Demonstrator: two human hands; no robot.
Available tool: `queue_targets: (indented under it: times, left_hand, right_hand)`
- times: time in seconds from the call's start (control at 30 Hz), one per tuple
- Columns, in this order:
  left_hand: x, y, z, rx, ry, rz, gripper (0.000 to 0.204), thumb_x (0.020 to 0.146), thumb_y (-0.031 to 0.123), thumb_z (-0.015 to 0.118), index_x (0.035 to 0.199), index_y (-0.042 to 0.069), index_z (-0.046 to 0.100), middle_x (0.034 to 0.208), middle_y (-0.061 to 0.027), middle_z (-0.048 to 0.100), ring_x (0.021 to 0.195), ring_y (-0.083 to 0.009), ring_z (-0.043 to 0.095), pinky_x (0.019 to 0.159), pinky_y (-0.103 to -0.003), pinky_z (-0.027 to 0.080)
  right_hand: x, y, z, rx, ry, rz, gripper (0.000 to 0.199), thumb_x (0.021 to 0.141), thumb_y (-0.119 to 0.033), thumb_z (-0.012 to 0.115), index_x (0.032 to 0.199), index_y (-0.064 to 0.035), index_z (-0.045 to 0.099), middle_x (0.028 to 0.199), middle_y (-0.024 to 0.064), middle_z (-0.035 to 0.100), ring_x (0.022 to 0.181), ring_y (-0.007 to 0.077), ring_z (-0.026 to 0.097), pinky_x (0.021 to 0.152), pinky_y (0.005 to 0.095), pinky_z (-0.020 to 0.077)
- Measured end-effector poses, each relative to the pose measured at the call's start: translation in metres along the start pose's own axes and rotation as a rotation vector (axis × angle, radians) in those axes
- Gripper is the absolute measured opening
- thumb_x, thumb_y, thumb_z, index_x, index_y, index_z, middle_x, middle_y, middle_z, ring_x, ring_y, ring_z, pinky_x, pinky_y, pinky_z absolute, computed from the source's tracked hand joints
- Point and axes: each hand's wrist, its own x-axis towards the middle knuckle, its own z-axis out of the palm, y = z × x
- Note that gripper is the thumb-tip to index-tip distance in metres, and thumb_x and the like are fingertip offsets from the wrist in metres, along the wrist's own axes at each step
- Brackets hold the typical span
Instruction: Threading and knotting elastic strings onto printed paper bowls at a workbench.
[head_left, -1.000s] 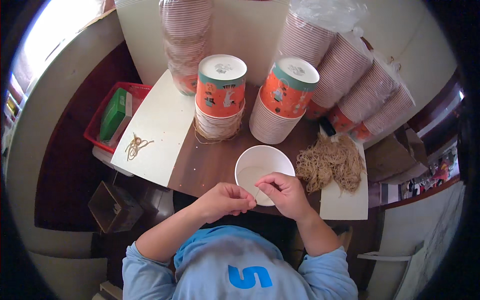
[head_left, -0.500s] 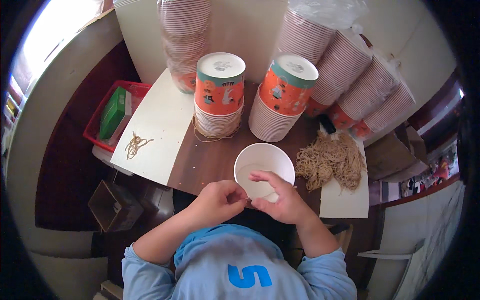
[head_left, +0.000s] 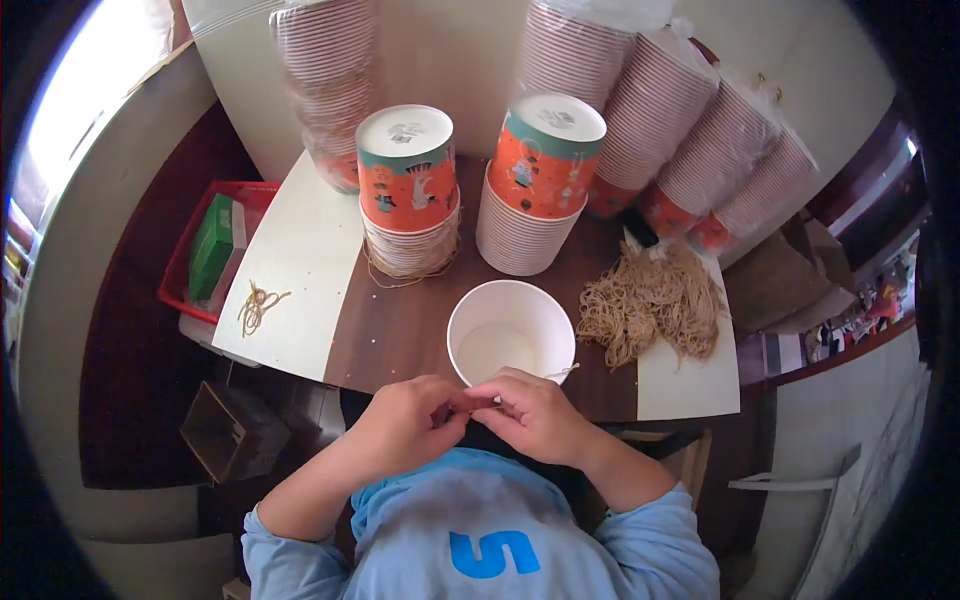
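Observation:
A white paper bucket [head_left: 503,335] stands mouth up at the table's near edge. At its right rim a short tan cord end [head_left: 568,370] pokes out. My left hand [head_left: 412,422] and my right hand [head_left: 535,418] meet just in front of the bucket's near rim, fingertips together. Both are closed in a pinch on a thin cord, of which only a small bit shows between the fingers. A tangled heap of tan cords [head_left: 650,305] lies right of the bucket. Behind it, two orange-and-green printed buckets, the left [head_left: 408,195] and the right [head_left: 543,180], sit upside down on nested stacks.
Plastic-wrapped bucket stacks [head_left: 655,115] lean at the back right; another wrapped stack [head_left: 325,90] stands back left. A few loose cords [head_left: 258,306] lie on the table's white left part. Beyond it are a red bin [head_left: 180,275] with a green box [head_left: 211,245] and an open cardboard box [head_left: 228,437] below.
My right hand has moved left and its raised fingers have folded down to meet my left hand's fingertips. The view has shifted slightly.

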Motion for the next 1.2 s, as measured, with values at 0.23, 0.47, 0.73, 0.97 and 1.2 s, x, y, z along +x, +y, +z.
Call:
queue_targets:
  times: [0.23, 0.47, 0.73, 0.97, 1.2]
  left_hand:
    - [0.009, -0.016, 0.003, -0.161, -0.093, -0.162, 0.013, 0.078, 0.01, 0.062, 0.085, -0.001, 0.064, 0.074, -0.0123, 0.062, 0.065, -0.0175, 0.06, 0.061, -0.029, 0.048]
    - [0.027, -0.034, 0.014, -0.256, 0.047, -0.113, 0.018, 0.081, 0.013, 0.063, 0.092, 0.0, 0.062, 0.076, -0.0094, 0.059, 0.066, -0.0151, 0.058, 0.061, -0.027, 0.047]
    - [0.087, -0.092, 0.023, 0.041, 0.204, -0.119, 0.032, 0.074, 0.013, 0.065, 0.103, -0.001, 0.061, 0.091, -0.0128, 0.062, 0.076, -0.0221, 0.062, 0.074, -0.03, 0.049]
    - [0.08, -0.116, 0.017, -0.611, 0.15, -0.268, 0.025, 0.081, 0.002, 0.06, 0.106, -0.004, 0.06, 0.093, -0.0064, 0.064, 0.083, -0.0111, 0.059, 0.076, -0.024, 0.048]
    - [0.07, -0.113, 0.016, -0.889, 0.149, -0.289, 0.025, 0.08, -0.001, 0.058, 0.105, -0.002, 0.06, 0.093, -0.0055, 0.063, 0.083, -0.011, 0.06, 0.076, -0.024, 0.049]
  right_hand:
    - [-0.004, 0.019, 0.006, -0.266, 0.14, -0.309, 0.016, 0.075, 0.0, 0.066, 0.09, -0.0012, 0.06, 0.08, 0.0106, 0.057, 0.072, 0.0256, 0.059, 0.063, 0.0329, 0.0495]
    - [0.007, 0.038, -0.017, -0.539, 0.232, -0.427, 0.01, 0.076, -0.002, 0.064, 0.081, -0.0019, 0.056, 0.081, 0.0121, 0.055, 0.073, 0.0288, 0.057, 0.066, 0.0364, 0.049]
    - [0.042, 0.1, -0.079, -0.577, 0.254, 0.136, 0.008, 0.078, -0.011, 0.062, 0.078, -0.0035, 0.064, 0.09, 0.0113, 0.056, 0.078, 0.0281, 0.059, 0.071, 0.0378, 0.0486]
    - [0.034, 0.044, -0.061, -0.692, 0.061, 0.206, 0.01, 0.075, -0.012, 0.057, 0.076, -0.0039, 0.063, 0.078, 0.0123, 0.056, 0.073, 0.0304, 0.058, 0.066, 0.0397, 0.0468]
    - [0.039, 0.019, -0.06, -0.694, 0.09, 0.158, 0.009, 0.072, -0.009, 0.059, 0.073, -0.0001, 0.062, 0.073, 0.0141, 0.055, 0.071, 0.0307, 0.057, 0.065, 0.0406, 0.0459]
